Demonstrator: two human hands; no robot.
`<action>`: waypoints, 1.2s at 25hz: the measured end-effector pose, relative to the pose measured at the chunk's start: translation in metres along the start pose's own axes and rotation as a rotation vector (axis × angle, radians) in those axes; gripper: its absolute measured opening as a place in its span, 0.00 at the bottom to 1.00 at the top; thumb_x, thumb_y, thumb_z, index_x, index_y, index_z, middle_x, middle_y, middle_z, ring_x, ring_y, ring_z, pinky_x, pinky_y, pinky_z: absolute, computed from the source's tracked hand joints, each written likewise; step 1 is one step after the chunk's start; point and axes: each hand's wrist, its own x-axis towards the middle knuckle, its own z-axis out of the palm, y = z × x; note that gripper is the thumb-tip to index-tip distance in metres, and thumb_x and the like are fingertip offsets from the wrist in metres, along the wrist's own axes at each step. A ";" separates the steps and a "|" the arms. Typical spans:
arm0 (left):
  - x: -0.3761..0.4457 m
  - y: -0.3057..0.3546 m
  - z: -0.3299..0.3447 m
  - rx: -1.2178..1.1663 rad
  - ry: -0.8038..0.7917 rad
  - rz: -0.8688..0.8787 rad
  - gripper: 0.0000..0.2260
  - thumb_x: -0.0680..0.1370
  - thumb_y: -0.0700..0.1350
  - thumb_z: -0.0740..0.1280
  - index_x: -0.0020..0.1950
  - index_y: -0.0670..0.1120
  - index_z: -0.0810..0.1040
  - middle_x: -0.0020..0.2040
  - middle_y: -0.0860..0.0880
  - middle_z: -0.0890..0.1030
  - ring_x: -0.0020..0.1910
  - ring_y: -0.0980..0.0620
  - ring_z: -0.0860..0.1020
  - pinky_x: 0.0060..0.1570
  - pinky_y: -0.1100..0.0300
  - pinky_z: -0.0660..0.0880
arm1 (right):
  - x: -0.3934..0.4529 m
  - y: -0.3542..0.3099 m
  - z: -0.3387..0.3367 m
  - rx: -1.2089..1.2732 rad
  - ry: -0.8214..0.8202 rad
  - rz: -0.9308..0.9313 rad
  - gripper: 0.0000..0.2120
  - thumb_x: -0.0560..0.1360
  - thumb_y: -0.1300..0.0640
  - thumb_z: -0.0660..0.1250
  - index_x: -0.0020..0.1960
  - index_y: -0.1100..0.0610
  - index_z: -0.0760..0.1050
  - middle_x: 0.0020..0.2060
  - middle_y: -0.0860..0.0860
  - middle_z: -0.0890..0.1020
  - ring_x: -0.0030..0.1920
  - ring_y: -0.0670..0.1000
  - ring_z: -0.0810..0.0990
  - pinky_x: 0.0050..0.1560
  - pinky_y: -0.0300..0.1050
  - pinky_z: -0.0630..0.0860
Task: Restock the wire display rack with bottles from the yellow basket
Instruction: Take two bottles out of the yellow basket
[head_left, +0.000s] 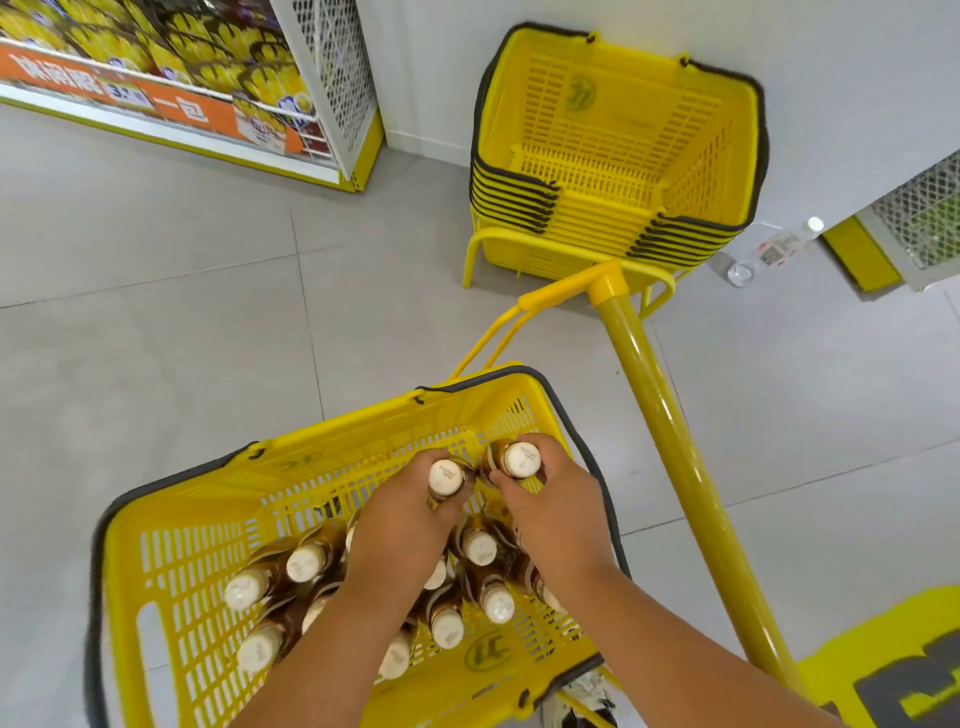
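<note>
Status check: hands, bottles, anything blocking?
Left hand grips one white-capped amber bottle; right hand grips another. Both over yellow plastic basket. Yellow metal pole close on the right.

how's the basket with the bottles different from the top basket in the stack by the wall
The near basket holds white-capped bottles; the top stacked basket holds nothing. The near basket stands alone, with the left hand and right hand each gripping a bottle above it; the stacked one is nested on several more, untouched. Both are yellow slotted plastic with dark handles.
</note>
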 end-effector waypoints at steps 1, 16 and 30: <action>-0.010 0.012 -0.011 -0.044 0.026 0.001 0.16 0.76 0.58 0.73 0.62 0.58 0.77 0.50 0.59 0.83 0.50 0.57 0.80 0.47 0.58 0.77 | -0.007 -0.011 -0.012 0.011 0.009 -0.021 0.11 0.75 0.49 0.76 0.56 0.44 0.78 0.45 0.40 0.84 0.48 0.40 0.82 0.45 0.36 0.79; -0.196 0.272 -0.304 -0.445 0.297 0.329 0.14 0.74 0.44 0.77 0.55 0.58 0.80 0.50 0.63 0.84 0.53 0.62 0.82 0.54 0.57 0.78 | -0.179 -0.309 -0.253 0.225 0.157 -0.466 0.13 0.70 0.53 0.81 0.52 0.46 0.82 0.47 0.38 0.86 0.51 0.39 0.83 0.51 0.36 0.78; -0.395 0.407 -0.469 -0.544 0.616 0.472 0.14 0.73 0.42 0.77 0.56 0.54 0.81 0.49 0.58 0.87 0.48 0.62 0.84 0.43 0.70 0.74 | -0.297 -0.492 -0.413 0.310 -0.172 -0.910 0.12 0.69 0.54 0.81 0.51 0.46 0.87 0.41 0.38 0.88 0.43 0.36 0.85 0.39 0.27 0.75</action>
